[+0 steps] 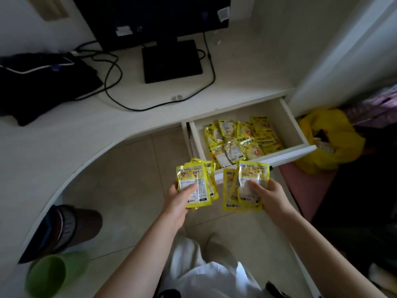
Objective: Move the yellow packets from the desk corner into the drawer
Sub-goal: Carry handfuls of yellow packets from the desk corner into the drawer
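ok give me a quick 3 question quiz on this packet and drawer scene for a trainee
1. True or false: the drawer is shut.
2. What does each hand hold? A) nothing B) a stack of yellow packets C) a cable
3. Fill in: the monitor stand sits on the ____.

Key
1. False: it is pulled open, with yellow packets in the drawer.
2. B: the left hand grips the left stack and the right hand grips the right stack, both in front of the drawer.
3. desk.

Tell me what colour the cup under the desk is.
Green; the cup shows at the lower left of the head view.
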